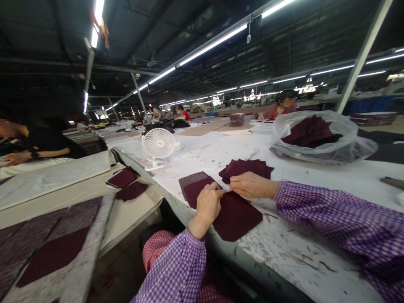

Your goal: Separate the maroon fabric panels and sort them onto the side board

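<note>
A dark maroon fabric piece (238, 216) with cut corners lies at the table's front edge. My left hand (208, 203) is closed at its upper left edge, thumb and fingertips pressed together. From the right, my right hand (252, 185) pinches the top edge of the same piece, its fingertips close to the left ones. A small pale bit shows between the hands, too small to make out. Under and beyond my left hand lies another maroon piece (194, 188) with a speckled grey band. A loose stack of maroon fabric pieces (248, 167) sits just behind my right hand.
A white fan (158, 145) stands on the white table (202, 153). A clear plastic bag (311, 155) holding maroon pieces is at the right. On a lower left table are more maroon pieces (129, 191) and a speckled panel (59, 235). Co-workers sit left and beyond.
</note>
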A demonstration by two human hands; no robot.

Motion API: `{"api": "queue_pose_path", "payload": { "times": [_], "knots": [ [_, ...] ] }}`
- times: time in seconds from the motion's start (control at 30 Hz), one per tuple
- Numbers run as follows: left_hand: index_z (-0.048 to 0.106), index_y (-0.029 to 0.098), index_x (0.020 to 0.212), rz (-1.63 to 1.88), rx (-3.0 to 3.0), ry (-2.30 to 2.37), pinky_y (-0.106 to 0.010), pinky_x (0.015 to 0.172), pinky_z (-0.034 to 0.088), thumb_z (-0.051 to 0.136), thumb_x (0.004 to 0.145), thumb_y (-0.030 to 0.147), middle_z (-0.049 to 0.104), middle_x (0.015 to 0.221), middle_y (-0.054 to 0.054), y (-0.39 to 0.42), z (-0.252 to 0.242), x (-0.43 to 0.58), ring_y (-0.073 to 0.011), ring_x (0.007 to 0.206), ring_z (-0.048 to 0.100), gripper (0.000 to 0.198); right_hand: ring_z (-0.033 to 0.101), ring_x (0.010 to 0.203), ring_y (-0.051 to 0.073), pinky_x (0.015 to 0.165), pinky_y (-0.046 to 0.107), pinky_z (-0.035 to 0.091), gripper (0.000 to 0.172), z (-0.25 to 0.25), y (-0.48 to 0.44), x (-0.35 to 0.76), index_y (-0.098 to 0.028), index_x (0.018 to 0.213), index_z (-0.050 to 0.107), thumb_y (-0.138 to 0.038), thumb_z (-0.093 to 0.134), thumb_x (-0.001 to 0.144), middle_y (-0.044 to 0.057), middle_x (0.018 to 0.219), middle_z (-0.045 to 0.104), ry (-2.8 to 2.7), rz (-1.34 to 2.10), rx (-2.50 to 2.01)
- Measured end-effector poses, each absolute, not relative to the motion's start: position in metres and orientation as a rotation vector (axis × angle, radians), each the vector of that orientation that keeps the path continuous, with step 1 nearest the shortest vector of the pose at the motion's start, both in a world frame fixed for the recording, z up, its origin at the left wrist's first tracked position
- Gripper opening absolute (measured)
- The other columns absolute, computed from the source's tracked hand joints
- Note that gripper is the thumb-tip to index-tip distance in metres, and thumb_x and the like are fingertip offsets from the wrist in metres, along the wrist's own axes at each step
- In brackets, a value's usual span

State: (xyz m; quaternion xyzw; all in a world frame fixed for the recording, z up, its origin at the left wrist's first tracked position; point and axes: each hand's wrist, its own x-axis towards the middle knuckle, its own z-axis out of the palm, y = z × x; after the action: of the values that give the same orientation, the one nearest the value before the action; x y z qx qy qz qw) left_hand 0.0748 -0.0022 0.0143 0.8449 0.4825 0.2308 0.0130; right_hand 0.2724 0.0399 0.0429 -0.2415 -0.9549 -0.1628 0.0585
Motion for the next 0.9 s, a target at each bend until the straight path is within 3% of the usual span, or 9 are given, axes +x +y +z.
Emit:
{"api": "queue_pose_path", "payload": {
  "times": [0.23,0.33,0.43,0.57,0.9],
  "knots": [
    [0.068,0.029,0.103,0.596,2.731,1.477,-0.03,0.082,0.039,0.035,0.091,0.016,0.055,0.093,-0.003,-0.008,0.019,0.075,-0.0169,0.084,0.046,0.038,0.049,0.079,0.017,0.064,0.029,0.038,0.021,0.035,0.033,0.28,-0.013,0.091,0.059,-0.016,0.038,0.092,0.008,0.089,0.056,-2.934,-0.773,-0.677],
    [0.069,0.028,0.099,0.584,2.758,1.491,-0.031,0.081,0.04,0.036,0.09,0.014,0.055,0.094,-0.004,-0.009,0.021,0.076,-0.0179,0.085,0.046,0.036,0.052,0.084,0.019,0.073,0.033,0.043,0.024,0.044,0.026,0.281,-0.014,0.097,0.062,-0.013,0.039,0.09,0.009,0.09,0.058,-2.858,-0.655,-0.84],
    [0.068,0.027,0.098,0.576,2.768,1.5,-0.032,0.079,0.041,0.037,0.088,0.011,0.055,0.095,-0.005,-0.01,0.022,0.077,-0.0187,0.085,0.046,0.037,0.055,0.094,0.018,0.083,0.033,0.045,0.031,0.051,0.017,0.275,-0.013,0.109,0.059,-0.01,0.035,0.089,0.011,0.104,0.058,-2.753,-0.394,-0.872],
    [0.067,0.026,0.101,0.594,2.781,1.506,-0.032,0.077,0.041,0.036,0.088,0.011,0.055,0.096,-0.005,-0.01,0.021,0.077,-0.0191,0.085,0.046,0.037,0.056,0.097,0.018,0.087,0.033,0.047,0.033,0.049,0.01,0.265,-0.014,0.111,0.059,-0.011,0.034,0.089,0.011,0.109,0.059,-2.753,-0.134,-0.831],
    [0.062,0.029,0.113,0.535,2.797,1.49,-0.033,0.078,0.042,0.035,0.085,0.008,0.054,0.102,-0.006,-0.01,0.023,0.079,-0.0195,0.086,0.047,0.044,0.058,0.095,0.02,0.085,0.034,0.047,0.04,0.062,0.018,0.269,-0.015,0.108,0.062,-0.002,0.038,0.078,0.009,0.103,0.063,-2.687,-0.161,-0.935]
  ]
}}
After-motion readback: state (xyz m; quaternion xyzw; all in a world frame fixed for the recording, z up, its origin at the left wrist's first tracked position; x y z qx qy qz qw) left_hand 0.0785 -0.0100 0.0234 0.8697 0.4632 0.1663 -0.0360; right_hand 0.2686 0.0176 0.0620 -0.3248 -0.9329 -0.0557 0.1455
